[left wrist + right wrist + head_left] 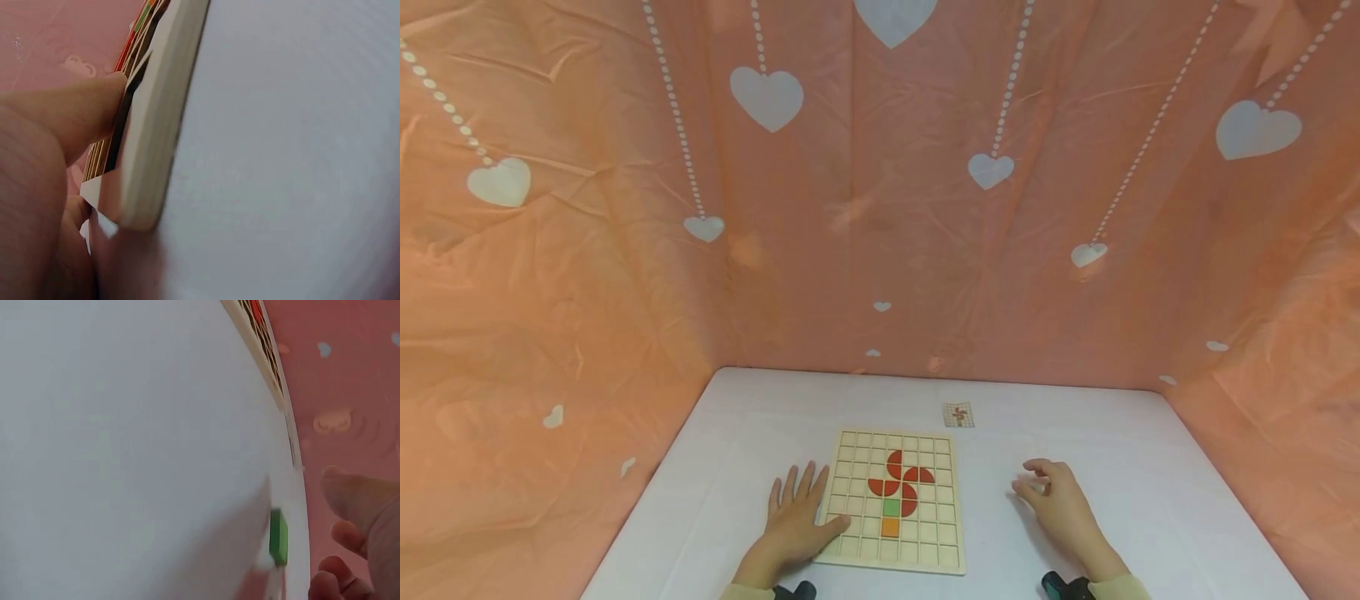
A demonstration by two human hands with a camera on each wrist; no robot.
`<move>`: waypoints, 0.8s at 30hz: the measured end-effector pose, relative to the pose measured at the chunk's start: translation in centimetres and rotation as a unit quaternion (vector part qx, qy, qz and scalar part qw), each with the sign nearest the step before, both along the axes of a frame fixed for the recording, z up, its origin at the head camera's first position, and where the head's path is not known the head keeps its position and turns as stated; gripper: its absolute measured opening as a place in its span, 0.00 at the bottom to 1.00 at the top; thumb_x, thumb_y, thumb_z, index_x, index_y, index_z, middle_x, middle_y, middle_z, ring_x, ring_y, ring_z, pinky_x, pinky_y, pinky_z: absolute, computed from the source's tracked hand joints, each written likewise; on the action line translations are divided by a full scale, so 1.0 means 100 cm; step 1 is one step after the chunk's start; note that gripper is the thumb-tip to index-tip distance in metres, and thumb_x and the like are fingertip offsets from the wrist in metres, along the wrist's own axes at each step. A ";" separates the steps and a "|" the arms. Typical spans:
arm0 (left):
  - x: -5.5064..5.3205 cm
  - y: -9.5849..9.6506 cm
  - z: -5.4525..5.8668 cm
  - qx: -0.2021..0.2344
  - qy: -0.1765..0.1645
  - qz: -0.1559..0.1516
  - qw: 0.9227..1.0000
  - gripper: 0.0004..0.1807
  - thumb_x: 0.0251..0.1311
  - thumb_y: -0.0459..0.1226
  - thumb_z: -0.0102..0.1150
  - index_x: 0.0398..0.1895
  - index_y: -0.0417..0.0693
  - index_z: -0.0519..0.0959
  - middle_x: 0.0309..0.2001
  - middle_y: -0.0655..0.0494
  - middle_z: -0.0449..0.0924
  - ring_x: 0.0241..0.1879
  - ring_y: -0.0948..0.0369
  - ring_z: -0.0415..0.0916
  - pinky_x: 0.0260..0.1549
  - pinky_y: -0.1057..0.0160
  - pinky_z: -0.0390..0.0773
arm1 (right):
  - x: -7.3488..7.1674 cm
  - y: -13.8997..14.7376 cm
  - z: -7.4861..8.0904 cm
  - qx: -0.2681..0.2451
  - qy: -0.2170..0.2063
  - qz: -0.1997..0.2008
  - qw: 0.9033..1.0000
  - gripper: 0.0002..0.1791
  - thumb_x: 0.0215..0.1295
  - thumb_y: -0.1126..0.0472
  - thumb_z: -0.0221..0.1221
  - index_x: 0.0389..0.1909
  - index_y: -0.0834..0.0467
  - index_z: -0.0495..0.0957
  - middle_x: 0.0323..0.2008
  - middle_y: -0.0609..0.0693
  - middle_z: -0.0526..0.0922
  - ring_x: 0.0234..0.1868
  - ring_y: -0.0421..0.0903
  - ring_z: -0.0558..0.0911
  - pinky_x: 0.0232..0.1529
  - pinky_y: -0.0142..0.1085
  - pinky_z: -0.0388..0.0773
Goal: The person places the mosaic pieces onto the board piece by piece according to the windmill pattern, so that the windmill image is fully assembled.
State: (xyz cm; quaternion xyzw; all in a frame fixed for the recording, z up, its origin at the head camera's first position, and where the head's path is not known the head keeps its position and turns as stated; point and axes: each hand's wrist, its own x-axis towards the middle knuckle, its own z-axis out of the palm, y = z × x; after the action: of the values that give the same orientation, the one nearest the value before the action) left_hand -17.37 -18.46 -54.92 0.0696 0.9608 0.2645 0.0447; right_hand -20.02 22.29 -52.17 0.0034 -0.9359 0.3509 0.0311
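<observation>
A square wooden grid board [936,536] lies on the table, holding several red quarter-round pieces [910,500] arranged like a pinwheel. Below them a green square [891,507] sits above an orange square [890,527]. My left hand [793,525] rests at the board's left edge with fingers spread, its thumb over the grid; the left wrist view shows that thumb against the board's rim [165,112]. Right of the board, my right hand [1063,508] hovers with fingers loosely bent and nothing visible between them. A green block [279,537] lies near it in the right wrist view.
A small card [958,415] printed with a grid and a pinwheel pattern lies behind the board. White cloth covers the table [760,408]. Orange curtains with pale hearts [767,98] enclose the back and both sides.
</observation>
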 end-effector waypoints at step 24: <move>0.001 0.000 0.001 0.002 0.000 0.004 1.000 0.51 0.57 0.63 0.56 0.74 0.41 0.55 0.75 0.38 0.45 0.73 0.38 0.32 0.66 0.38 0.26 | -0.001 0.013 -0.012 0.013 -0.030 -0.005 0.999 0.15 0.61 0.58 0.65 0.43 0.64 0.80 0.45 0.60 0.74 0.38 0.48 0.72 0.38 0.43 0.73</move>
State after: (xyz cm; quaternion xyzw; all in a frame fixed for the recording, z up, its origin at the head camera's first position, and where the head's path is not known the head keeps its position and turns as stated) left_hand -17.23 -18.42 -54.79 0.0663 0.9606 0.2664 0.0435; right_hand -20.14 23.55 -53.33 -0.0114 -0.9408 0.3387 0.0045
